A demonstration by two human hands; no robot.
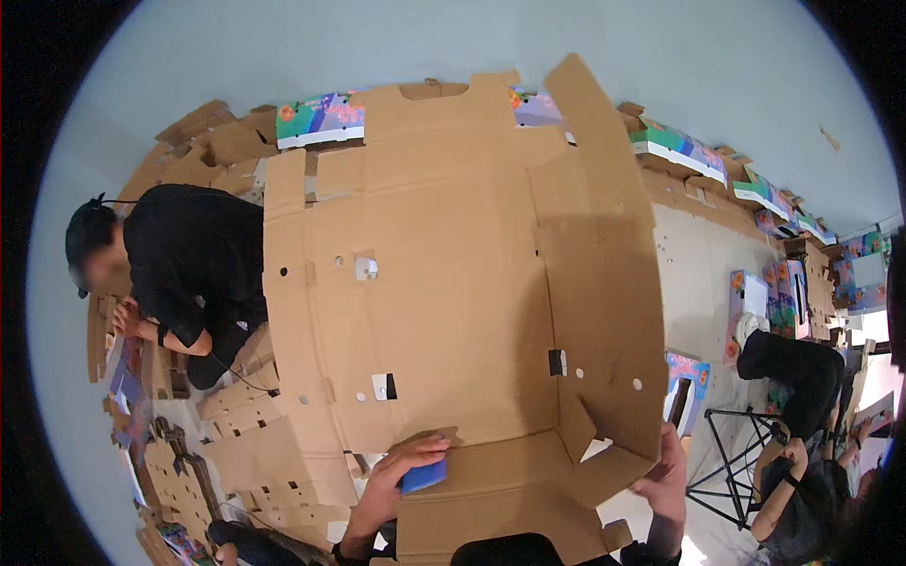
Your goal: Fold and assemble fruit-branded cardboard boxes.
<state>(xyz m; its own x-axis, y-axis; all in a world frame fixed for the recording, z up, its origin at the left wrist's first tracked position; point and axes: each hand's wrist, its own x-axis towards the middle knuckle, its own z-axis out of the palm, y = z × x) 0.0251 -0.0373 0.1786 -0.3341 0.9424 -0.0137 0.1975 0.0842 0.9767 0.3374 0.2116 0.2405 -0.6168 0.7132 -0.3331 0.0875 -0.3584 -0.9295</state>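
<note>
A large brown cardboard sheet (444,283), creased and cut with slots and round holes, stands before me and fills the middle of the view. Its right side panel (604,330) is folded up, and the near corner is bent inward with small flaps. My left hand (401,472) grips the near edge, fingers lying over the board; a small blue patch (423,477) shows under them. At the near right corner, my right hand (665,476) holds the panel's outer edge, its fingers partly hidden by the board.
To the left, a person in black (189,264) crouches among flat cardboard pieces (255,457). At right, another person (802,481) sits beside a black folding frame (731,462). Colourful printed boxes (679,151) line the wall. A leg (250,542) shows at lower left.
</note>
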